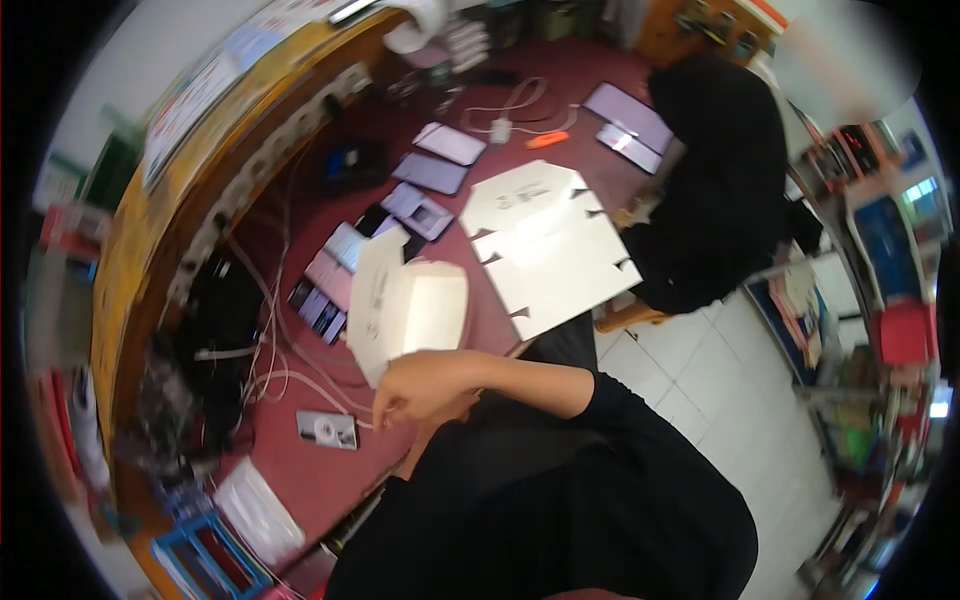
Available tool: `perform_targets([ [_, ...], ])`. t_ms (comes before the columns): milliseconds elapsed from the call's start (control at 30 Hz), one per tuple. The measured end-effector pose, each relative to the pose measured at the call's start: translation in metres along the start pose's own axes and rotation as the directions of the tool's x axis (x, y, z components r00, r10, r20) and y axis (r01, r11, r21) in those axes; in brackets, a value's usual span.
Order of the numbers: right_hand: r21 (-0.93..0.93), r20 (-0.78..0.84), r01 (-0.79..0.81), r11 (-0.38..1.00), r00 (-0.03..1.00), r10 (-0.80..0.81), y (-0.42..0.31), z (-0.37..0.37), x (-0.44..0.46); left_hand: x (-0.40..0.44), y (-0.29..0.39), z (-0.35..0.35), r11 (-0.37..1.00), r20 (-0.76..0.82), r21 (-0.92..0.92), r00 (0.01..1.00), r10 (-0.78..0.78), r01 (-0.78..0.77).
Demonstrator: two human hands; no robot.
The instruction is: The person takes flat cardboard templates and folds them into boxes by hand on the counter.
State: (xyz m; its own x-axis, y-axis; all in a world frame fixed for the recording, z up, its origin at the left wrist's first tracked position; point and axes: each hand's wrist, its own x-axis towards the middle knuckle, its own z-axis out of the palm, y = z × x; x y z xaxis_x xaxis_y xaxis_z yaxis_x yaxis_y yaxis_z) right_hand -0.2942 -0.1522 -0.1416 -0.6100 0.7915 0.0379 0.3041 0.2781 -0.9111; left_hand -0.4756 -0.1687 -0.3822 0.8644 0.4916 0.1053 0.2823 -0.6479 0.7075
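Observation:
A partly folded cream cardboard box (435, 300), with printing on one panel, stands tilted above the near part of the red table. At its lower edge my right hand (425, 385) is closed, its fingers curled by the box's corner; the exact grip is blurred. My left hand (459, 410) lies mostly hidden beneath the right one, with just a strip of skin showing. Beyond the box, a flat cardboard sheet (550, 260) with slots and printing overhangs the table edge. A silver phone (327, 430) rests left of my right hand.
Several phones and a pale phone (452, 143) lie behind the box. An orange marker-like item (547, 140) and white cables (275, 340) are on the table (330, 390). A person in black (725, 180) is at the right. A white packet (260, 510) lies lower left.

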Motion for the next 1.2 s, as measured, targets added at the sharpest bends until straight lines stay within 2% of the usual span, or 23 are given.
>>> perform_targets([
  [33, 0.150, 0.053, 0.036, 0.988, 0.998, -0.044, -0.010, -0.010, -0.021, 0.018, 0.005, 0.012, 0.998, 0.050, -0.018, 0.996, 0.069, -0.068],
  [100, 0.351, 0.084, -0.036, 0.936, 0.996, 0.006, -0.013, -0.017, -0.068, 0.065, 0.018, 0.041, 0.974, 0.129, -0.042, 0.965, 0.226, -0.223],
  [133, 0.422, -0.066, 0.105, 0.901, 0.994, -0.084, 0.006, -0.005, -0.089, 0.091, 0.024, 0.059, 0.952, 0.155, -0.045, 0.939, 0.306, -0.302],
  [200, 0.478, -0.281, 0.179, 0.860, 0.959, -0.044, 0.036, 0.014, -0.139, 0.149, 0.036, 0.089, 0.905, 0.184, 0.009, 0.891, 0.416, -0.425],
  [233, 0.505, -0.348, 0.112, 0.856, 0.934, 0.084, 0.036, 0.018, -0.169, 0.175, 0.051, 0.105, 0.882, 0.194, 0.071, 0.873, 0.447, -0.467],
  [300, 0.554, -0.501, 0.035, 0.832, 0.812, 0.300, 0.028, 0.040, -0.222, 0.209, 0.093, 0.107, 0.844, 0.240, 0.265, 0.880, 0.410, -0.465],
  [333, 0.564, -0.575, 0.024, 0.826, 0.728, 0.372, 0.026, 0.052, -0.241, 0.220, 0.100, 0.107, 0.865, 0.338, 0.292, 0.890, 0.306, -0.409],
  [400, 0.638, -0.658, 0.066, 0.767, 0.566, 0.497, 0.024, 0.082, -0.266, 0.236, 0.107, 0.099, 0.900, 0.419, 0.260, 0.880, 0.223, -0.351],
  [467, 0.735, -0.658, 0.177, 0.654, 0.422, 0.624, 0.025, 0.107, -0.285, 0.254, 0.087, 0.107, 0.921, 0.395, 0.179, 0.882, 0.256, -0.347],
  [567, 0.747, -0.664, 0.178, 0.641, 0.254, 0.703, 0.044, 0.129, -0.294, 0.256, 0.067, 0.105, 0.934, 0.401, 0.145, 0.882, 0.246, -0.327],
  [600, 0.755, -0.655, 0.107, 0.647, 0.170, 0.736, 0.051, 0.128, -0.292, 0.260, 0.067, 0.104, 0.937, 0.396, 0.147, 0.887, 0.239, -0.318],
  [633, 0.764, -0.644, 0.035, 0.644, 0.088, 0.760, 0.059, 0.129, -0.285, 0.253, 0.095, 0.082, 0.932, 0.422, 0.191, 0.883, 0.205, -0.307],
  [667, 0.769, -0.638, -0.045, 0.637, 0.009, 0.770, 0.067, 0.126, -0.281, 0.254, 0.098, 0.088, 0.920, 0.411, 0.200, 0.881, 0.233, -0.337],
  [700, 0.766, -0.642, -0.091, 0.637, -0.035, 0.766, 0.073, 0.122, -0.276, 0.252, 0.096, 0.093, 0.908, 0.401, 0.216, 0.880, 0.253, -0.360],
  [767, 0.721, -0.687, -0.162, 0.674, -0.041, 0.725, 0.083, 0.112, -0.271, 0.253, 0.085, 0.096, 0.903, 0.442, 0.220, 0.863, 0.244, -0.368],
  [867, 0.659, -0.743, -0.222, 0.719, -0.036, 0.669, 0.117, 0.109, -0.275, 0.258, 0.083, 0.093, 0.908, 0.397, 0.215, 0.882, 0.255, -0.359],
  [933, 0.678, -0.728, -0.222, 0.701, -0.070, 0.682, 0.133, 0.104, -0.278, 0.266, 0.082, 0.086, 0.957, 0.345, -0.029, 0.896, 0.280, -0.288],
  [967, 0.727, -0.682, -0.153, 0.669, -0.051, 0.729, 0.137, 0.098, -0.277, 0.265, 0.084, 0.082, 0.920, 0.117, 0.051, 0.917, 0.382, -0.389],
  [1033, 0.807, -0.590, -0.016, 0.590, -0.010, 0.807, 0.139, 0.083, -0.272, 0.260, 0.097, 0.058, 0.953, -0.067, 0.014, 0.950, 0.304, -0.303],
  [1067, 0.782, -0.607, 0.168, 0.601, -0.016, 0.795, 0.141, 0.071, -0.265, 0.257, 0.107, 0.045, 0.965, -0.158, -0.014, 0.953, 0.258, -0.263],
  [1100, 0.733, -0.617, 0.346, 0.586, -0.024, 0.787, 0.138, 0.056, -0.248, 0.248, 0.118, 0.030, 0.957, -0.191, 0.033, 0.938, 0.288, -0.287],
  [1167, 0.563, -0.694, 0.373, 0.737, -0.269, 0.667, 0.123, 0.017, -0.206, 0.233, 0.113, 0.024, 0.855, -0.198, 0.050, 0.834, 0.515, -0.516],
  [1200, 0.505, -0.746, 0.221, 0.835, -0.375, 0.550, 0.139, 0.000, -0.202, 0.226, 0.111, 0.020, 0.782, -0.201, 0.065, 0.760, 0.618, -0.619],
])
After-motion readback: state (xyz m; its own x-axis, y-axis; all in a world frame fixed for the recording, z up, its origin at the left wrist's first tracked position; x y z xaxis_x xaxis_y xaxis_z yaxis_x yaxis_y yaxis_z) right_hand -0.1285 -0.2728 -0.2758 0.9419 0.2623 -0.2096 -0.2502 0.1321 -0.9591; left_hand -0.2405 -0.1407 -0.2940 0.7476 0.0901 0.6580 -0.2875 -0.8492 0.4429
